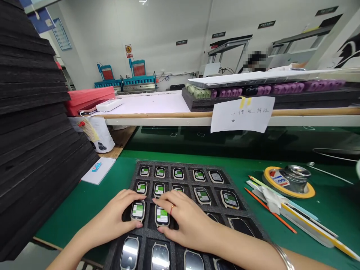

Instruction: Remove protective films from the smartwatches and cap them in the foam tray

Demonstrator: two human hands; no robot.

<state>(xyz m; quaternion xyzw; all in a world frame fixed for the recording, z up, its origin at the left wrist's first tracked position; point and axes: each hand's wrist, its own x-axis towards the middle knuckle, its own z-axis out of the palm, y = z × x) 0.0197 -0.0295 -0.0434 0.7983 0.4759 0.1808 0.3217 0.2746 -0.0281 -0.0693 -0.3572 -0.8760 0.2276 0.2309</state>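
A black foam tray [180,165] lies on the green bench, its square pockets holding several smartwatch bodies without straps. My left hand [116,210] has thumb and fingers closed around the sides of a lit smartwatch [137,210] at the tray's left edge. One pocket to the right, my right hand [187,217] pinches another lit smartwatch [162,216] by its top and bottom edges. Both screens show green and white blocks. In the nearest row, dark-screened watches such as this one [160,257] rest in their pockets. My right forearm covers some pockets.
A tall stack of black foam trays [36,131] rises on the left beside a white pad [98,170]. Pens [270,210] and a round yellow-rimmed tape roll [289,182] lie right. A shelf [168,118] crosses behind; a person [255,62] is beyond it.
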